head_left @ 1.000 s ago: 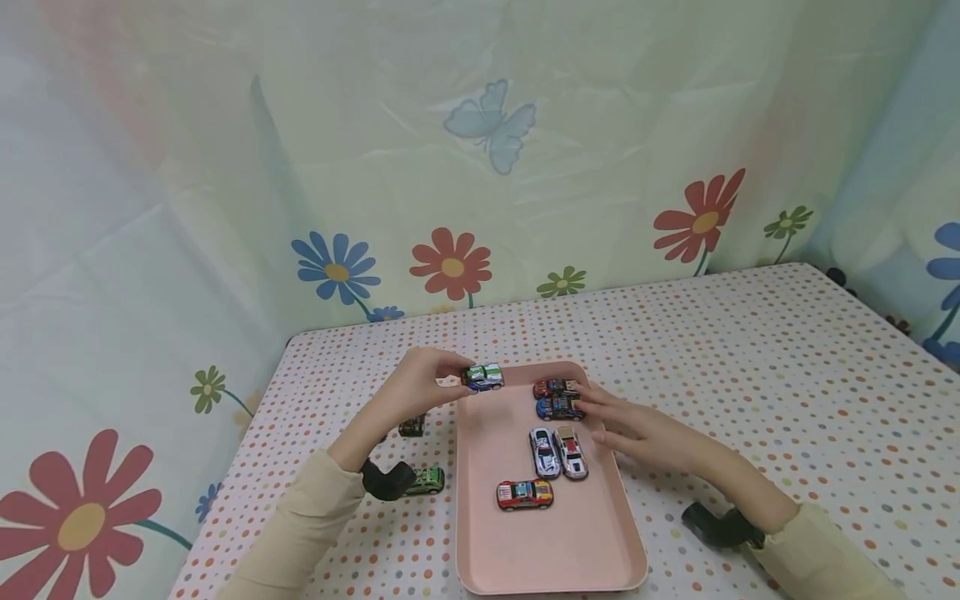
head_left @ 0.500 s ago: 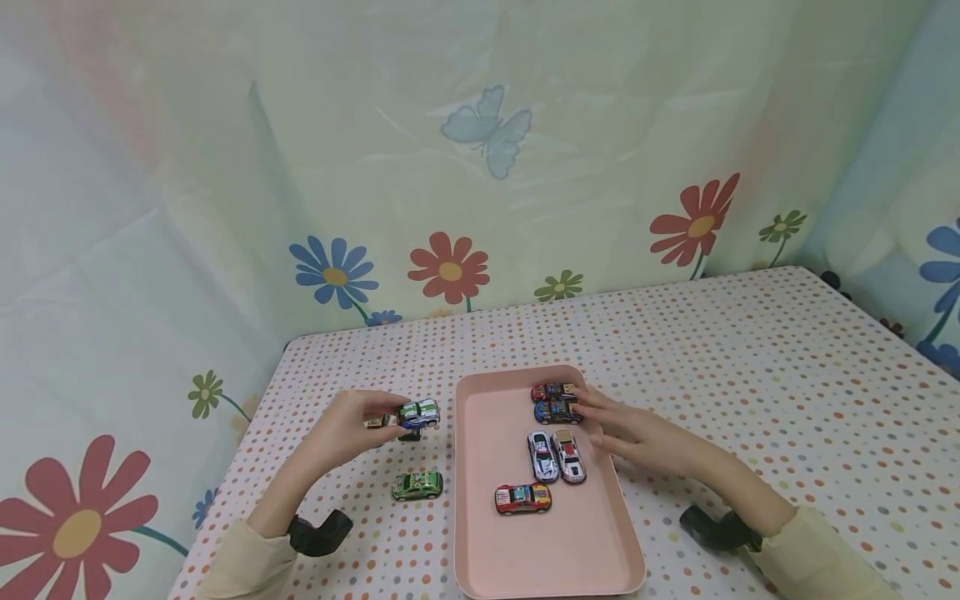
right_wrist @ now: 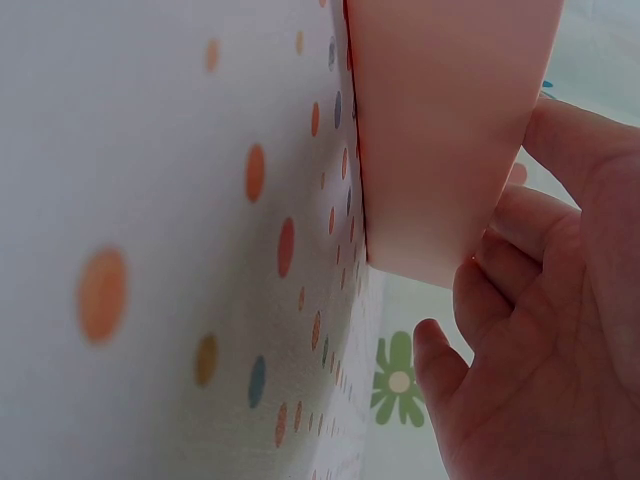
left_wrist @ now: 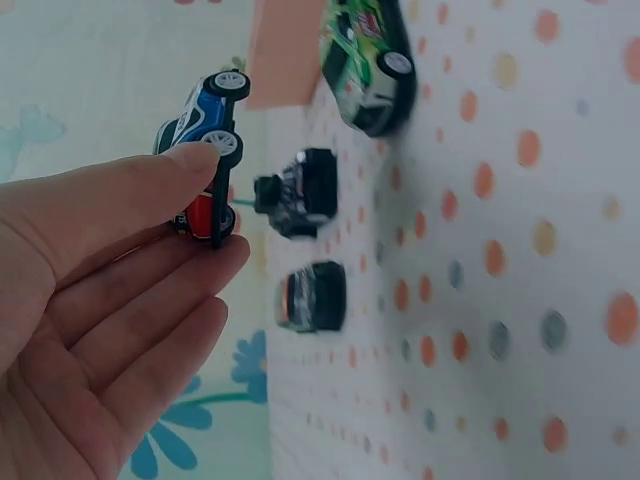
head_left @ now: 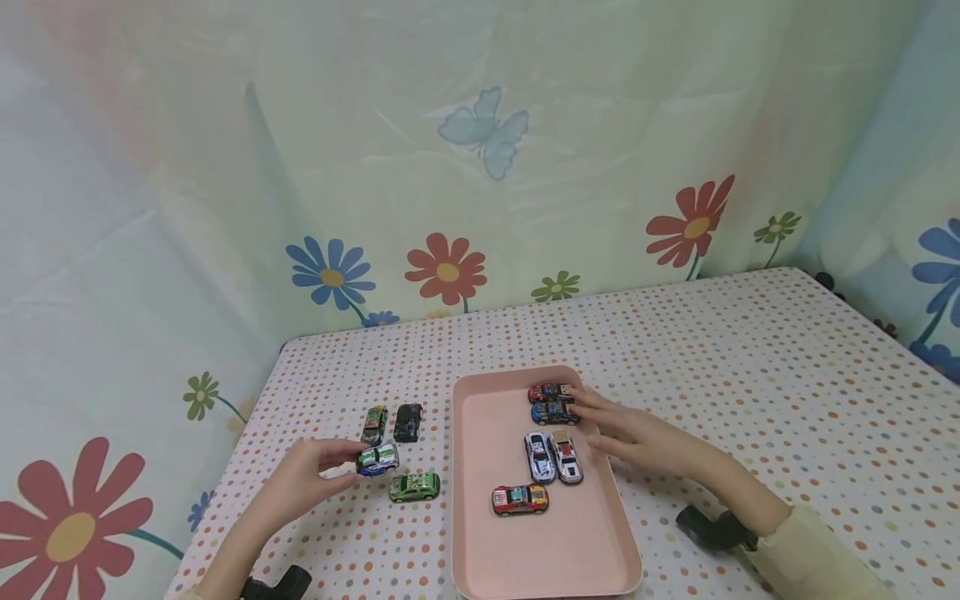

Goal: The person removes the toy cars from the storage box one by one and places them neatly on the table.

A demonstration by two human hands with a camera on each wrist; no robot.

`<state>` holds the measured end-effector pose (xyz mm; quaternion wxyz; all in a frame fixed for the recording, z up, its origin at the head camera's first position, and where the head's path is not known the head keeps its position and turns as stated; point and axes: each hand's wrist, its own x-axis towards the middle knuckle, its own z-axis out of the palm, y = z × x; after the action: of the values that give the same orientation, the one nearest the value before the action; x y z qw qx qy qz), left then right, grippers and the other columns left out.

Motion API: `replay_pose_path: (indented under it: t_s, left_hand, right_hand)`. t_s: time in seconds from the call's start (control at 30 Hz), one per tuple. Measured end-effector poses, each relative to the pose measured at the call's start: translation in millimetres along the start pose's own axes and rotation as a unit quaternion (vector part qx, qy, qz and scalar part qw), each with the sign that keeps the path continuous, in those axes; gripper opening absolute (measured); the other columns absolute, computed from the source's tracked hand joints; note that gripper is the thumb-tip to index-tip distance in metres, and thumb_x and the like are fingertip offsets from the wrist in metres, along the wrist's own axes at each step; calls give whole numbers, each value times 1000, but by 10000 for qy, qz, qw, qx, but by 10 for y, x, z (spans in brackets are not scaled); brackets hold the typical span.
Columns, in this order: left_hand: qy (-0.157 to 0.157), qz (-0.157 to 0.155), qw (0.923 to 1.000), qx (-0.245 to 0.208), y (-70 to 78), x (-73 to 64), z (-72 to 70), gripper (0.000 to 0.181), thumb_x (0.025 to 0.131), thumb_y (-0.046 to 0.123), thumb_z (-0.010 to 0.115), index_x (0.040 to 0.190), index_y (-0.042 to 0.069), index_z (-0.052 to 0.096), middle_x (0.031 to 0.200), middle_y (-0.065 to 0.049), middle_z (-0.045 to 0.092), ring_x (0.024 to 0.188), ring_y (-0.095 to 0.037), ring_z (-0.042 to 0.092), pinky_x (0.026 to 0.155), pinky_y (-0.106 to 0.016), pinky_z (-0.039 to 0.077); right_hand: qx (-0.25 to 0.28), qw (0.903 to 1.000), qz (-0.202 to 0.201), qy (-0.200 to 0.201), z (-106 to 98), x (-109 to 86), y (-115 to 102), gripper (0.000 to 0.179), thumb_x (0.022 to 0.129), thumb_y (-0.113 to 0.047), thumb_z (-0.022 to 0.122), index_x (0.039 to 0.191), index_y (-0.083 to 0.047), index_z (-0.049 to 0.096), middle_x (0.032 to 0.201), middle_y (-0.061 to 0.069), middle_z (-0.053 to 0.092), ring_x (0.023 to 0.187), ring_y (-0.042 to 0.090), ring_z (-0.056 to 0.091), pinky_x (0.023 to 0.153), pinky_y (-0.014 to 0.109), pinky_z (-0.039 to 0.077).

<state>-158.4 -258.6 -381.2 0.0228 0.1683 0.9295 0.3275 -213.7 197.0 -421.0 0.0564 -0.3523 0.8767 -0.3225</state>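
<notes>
Between thumb and fingers, my left hand pinches a small white, green and blue toy car, raised off the table in the left wrist view. Just beyond it are a green toy car, a black toy car and a dark, multicoloured toy car. My right hand rests at the right rim of a pink tray, its fingers reaching over the edge beside a blue toy car. In the right wrist view those fingers lie along the tray wall; their tips are partly hidden.
Inside the tray are a red-and-black toy car, two whitish toy cars side by side, one of them silver-white, and a red-and-yellow toy car. A dotted cloth covers the table. A flowered curtain hangs behind.
My left hand has carried the white, green and blue car from over the tray's far left corner leftward and nearer, beside the cars on the table. The right hand has stayed in place.
</notes>
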Motion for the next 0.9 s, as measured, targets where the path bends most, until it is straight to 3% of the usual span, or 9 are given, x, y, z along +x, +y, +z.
replay_pose_path:
  t_s: [0.23, 0.47, 0.9]
  left_hand:
    - [-228, -111, 9992, -324, -187, -155, -38, 35, 80, 13, 75, 110, -2, 66, 109, -16, 64, 97, -30, 63, 79, -35, 52]
    - [-301, -549, 9977, -253, -312, -256, -19, 34, 76, 9, 77, 107, -1, 67, 106, -16, 65, 97, -31, 62, 78, -33, 52]
    - [-361, -176, 9990, 211, -411, -213, 59, 33, 76, 11, 77, 107, 4, 69, 105, -9, 67, 98, -28, 62, 81, -38, 51]
  right_hand:
    - [54, 10000, 1, -29, 9, 15, 8, 51, 98, -30, 50, 142, -5, 40, 152, 10, 21, 137, 29, 17, 103, 51, 24]
    - [93, 9999, -14, -55, 7, 27, 7, 51, 98, -29, 50, 141, -4, 41, 152, 9, 21, 137, 28, 17, 104, 49, 23]
    - [98, 9999, -10, -47, -8, 2, 4, 51, 98, -29, 50, 141, -3, 41, 152, 11, 21, 137, 30, 17, 104, 49, 23]
